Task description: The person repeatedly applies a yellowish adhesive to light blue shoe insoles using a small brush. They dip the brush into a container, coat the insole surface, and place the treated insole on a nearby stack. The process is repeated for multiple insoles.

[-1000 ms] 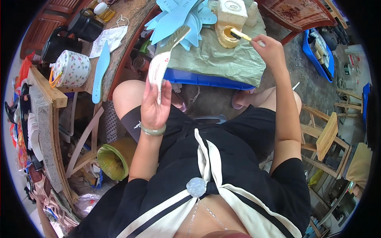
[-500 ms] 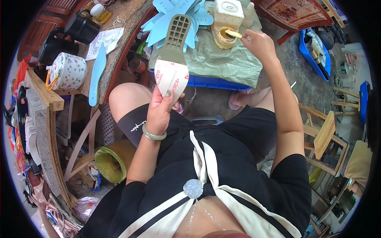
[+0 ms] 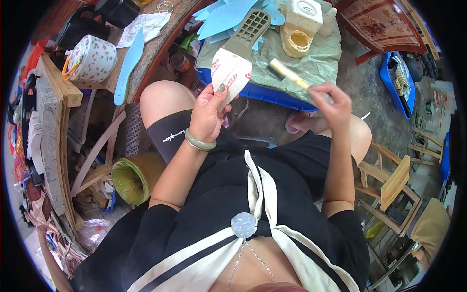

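Observation:
My left hand [image 3: 208, 113] grips a shoe insole board [image 3: 231, 70], white with red print at its near part and grey-green with a gridded heel at its far end. Held in my right hand [image 3: 333, 103] is a glue brush [image 3: 290, 74] with a pale yellow, crusted handle. Its dark bristles point left toward the insole board but stay apart from it. Beyond the brush stands a yellow-crusted glue pot [image 3: 287, 50] against a white plastic container [image 3: 302, 20]. Several light-blue insole-shaped pieces [image 3: 224, 23] lie piled behind the insole board.
A green sheet [image 3: 321, 61] covers the work surface, over a blue tray edge [image 3: 272, 94]. On the left table are a flowered lidded pot [image 3: 95, 59] and one blue piece [image 3: 129, 68]. A lined bin [image 3: 131, 181] stands by my left side, a wooden stool [image 3: 394, 182] at right.
My right hand has drawn the brush out of the glue pot and brought it nearer and left, toward the insole board. My left hand still holds the board. The whole view has shifted slightly.

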Demonstrator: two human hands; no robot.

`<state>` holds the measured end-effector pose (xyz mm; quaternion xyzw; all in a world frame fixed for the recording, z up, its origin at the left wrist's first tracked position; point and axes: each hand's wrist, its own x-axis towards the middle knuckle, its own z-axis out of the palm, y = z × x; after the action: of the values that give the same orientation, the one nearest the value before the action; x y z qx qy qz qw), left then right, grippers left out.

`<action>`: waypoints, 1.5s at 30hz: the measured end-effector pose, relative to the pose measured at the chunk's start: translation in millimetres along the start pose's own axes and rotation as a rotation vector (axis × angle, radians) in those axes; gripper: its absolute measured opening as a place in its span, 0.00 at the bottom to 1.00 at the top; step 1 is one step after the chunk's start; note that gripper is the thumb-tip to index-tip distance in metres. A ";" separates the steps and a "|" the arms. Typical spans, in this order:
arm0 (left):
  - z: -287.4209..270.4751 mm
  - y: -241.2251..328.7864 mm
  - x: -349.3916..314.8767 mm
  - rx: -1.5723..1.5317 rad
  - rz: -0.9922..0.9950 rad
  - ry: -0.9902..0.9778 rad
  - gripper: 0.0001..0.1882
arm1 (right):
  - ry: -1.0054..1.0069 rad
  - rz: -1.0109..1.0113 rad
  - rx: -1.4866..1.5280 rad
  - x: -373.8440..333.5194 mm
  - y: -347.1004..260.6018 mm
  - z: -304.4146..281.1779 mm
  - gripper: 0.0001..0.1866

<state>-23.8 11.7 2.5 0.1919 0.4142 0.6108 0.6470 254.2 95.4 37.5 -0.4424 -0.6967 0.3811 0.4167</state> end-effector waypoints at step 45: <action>-4.7 -1.7 -9.4 0.572 0.092 -0.023 0.12 | -0.153 -0.360 -0.102 8.3 -39.4 52.9 0.05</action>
<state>-25.5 1.3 1.3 0.3919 0.5530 0.4958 0.5429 191.7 82.0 55.8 -0.3011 -0.8127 0.2971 0.4008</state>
